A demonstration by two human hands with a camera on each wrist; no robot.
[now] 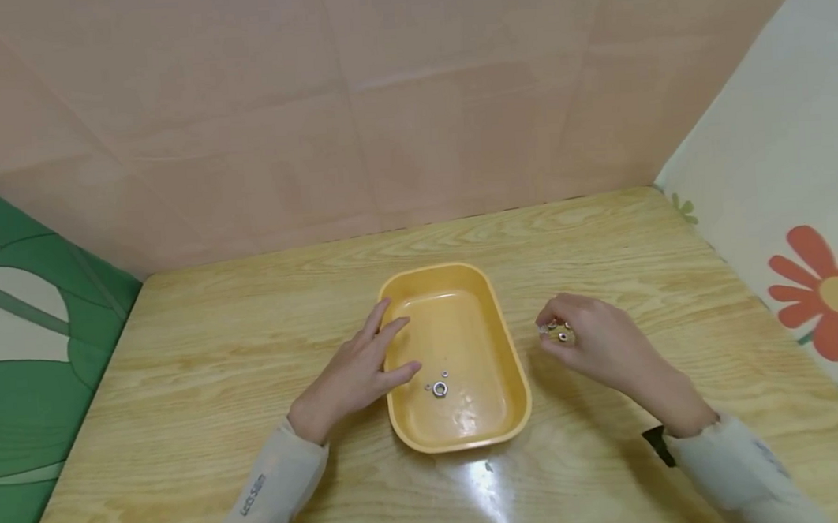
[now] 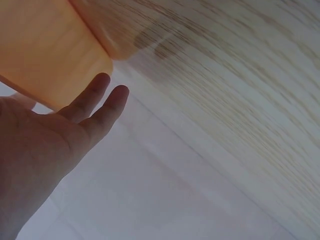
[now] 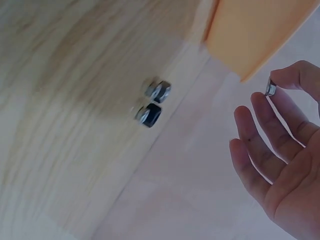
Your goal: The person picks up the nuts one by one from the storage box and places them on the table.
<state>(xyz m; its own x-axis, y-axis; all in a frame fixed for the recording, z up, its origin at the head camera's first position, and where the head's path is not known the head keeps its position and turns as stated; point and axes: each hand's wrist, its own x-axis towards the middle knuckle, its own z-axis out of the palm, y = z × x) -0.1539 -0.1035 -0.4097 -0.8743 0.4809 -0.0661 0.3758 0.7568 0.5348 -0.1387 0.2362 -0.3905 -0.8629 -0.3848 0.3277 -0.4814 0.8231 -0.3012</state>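
Between thumb and fingertips, my right hand (image 1: 601, 339) pinches a small metal nut (image 3: 270, 88) to the right of the yellow tray (image 1: 522, 382). Just beneath that hand, a few more nuts (image 1: 562, 336) lie on the table; the right wrist view shows two of them, one nut (image 3: 160, 92) beside another nut (image 3: 149, 115). Fingers spread, my left hand (image 1: 354, 375) is at the tray's left rim and holds nothing. On the tray floor sit a large hex nut (image 1: 440, 389) and two tiny nuts, one small nut (image 1: 445, 374) behind it.
The wood-grain table (image 1: 239, 350) extends around the tray on every side. A pinkish cloth wall (image 1: 411, 120) rises at its back edge, and a flower-patterned panel (image 1: 764, 196) stands along the right. Green leaf print (image 1: 28, 408) borders the left.
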